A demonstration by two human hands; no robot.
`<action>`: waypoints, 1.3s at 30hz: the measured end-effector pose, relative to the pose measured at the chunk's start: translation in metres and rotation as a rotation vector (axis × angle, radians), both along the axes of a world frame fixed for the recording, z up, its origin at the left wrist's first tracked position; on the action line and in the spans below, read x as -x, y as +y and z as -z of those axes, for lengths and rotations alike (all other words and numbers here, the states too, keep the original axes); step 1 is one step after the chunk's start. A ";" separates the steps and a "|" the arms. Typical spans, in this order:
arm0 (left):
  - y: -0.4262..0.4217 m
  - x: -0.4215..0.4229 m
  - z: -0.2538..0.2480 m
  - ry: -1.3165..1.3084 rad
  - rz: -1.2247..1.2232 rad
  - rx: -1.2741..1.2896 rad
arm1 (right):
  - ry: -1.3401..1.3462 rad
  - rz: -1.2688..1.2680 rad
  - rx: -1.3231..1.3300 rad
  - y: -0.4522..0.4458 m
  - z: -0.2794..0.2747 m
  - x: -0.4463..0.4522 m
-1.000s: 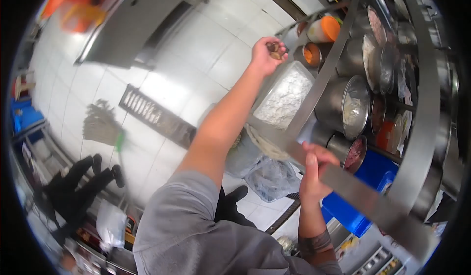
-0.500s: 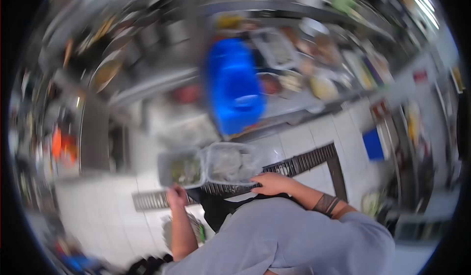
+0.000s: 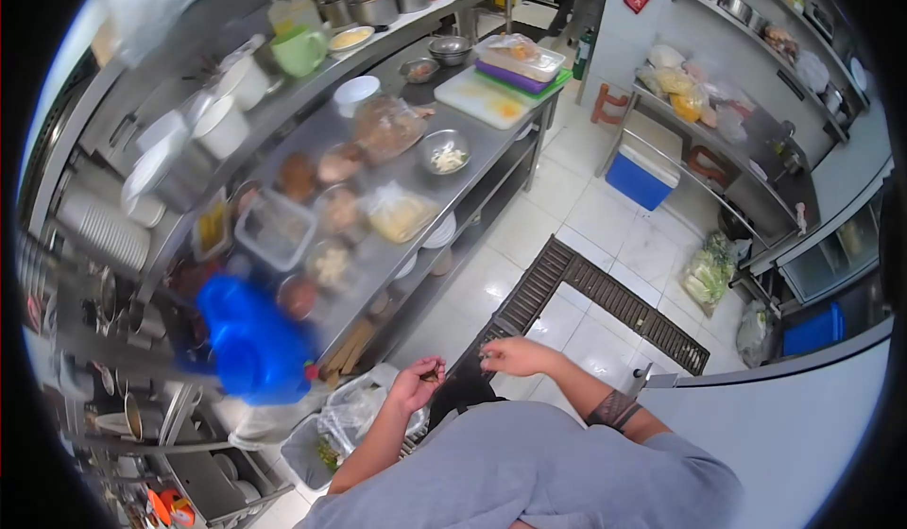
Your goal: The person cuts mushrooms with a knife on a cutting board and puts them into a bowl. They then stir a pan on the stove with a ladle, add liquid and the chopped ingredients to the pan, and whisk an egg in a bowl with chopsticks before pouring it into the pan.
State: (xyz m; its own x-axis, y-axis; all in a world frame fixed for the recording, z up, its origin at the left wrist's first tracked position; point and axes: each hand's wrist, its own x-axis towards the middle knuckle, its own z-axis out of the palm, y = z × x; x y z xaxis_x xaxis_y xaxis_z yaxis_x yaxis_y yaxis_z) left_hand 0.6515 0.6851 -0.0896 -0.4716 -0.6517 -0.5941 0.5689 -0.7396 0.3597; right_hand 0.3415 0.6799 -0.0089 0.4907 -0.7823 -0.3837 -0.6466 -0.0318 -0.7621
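Observation:
My left hand (image 3: 418,384) is raised in front of my body with its fingers curled in. A small dark bit seems to show at its fingertips, too small to name. Facing it across a narrow gap, my right hand (image 3: 518,355) has its fingertips drawn together; whatever they hold, if anything, I cannot make out. Below and left of the left hand stand two clear plastic tubs on the floor side. One tub (image 3: 299,455) has green leafy pieces in it, and the other tub (image 3: 389,374), lined with clear plastic, is partly behind my forearm.
A steel worktable (image 3: 397,264) runs along the left, bearing bowls, bags and a white cutting board (image 3: 472,100). A large blue plastic container (image 3: 250,345) stands at its near end. A drain grate (image 3: 557,269) crosses the tiled floor. A white door-like panel (image 3: 746,435) is close on my right.
My view has swung right, so the tubs and blue container now lie farther left. My left hand has left the tub's edge, my right hand the other tub; both are now close together.

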 end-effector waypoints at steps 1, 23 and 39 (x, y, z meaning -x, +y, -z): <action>-0.014 0.017 -0.001 -0.024 0.016 -0.031 | -0.030 -0.052 -0.064 -0.014 -0.004 0.006; -0.690 0.370 -0.075 -1.525 0.004 1.457 | -0.069 1.072 -0.694 -0.264 0.188 0.529; -0.737 0.468 -0.068 -2.050 0.185 0.879 | -0.510 0.562 -0.203 -1.147 0.008 0.513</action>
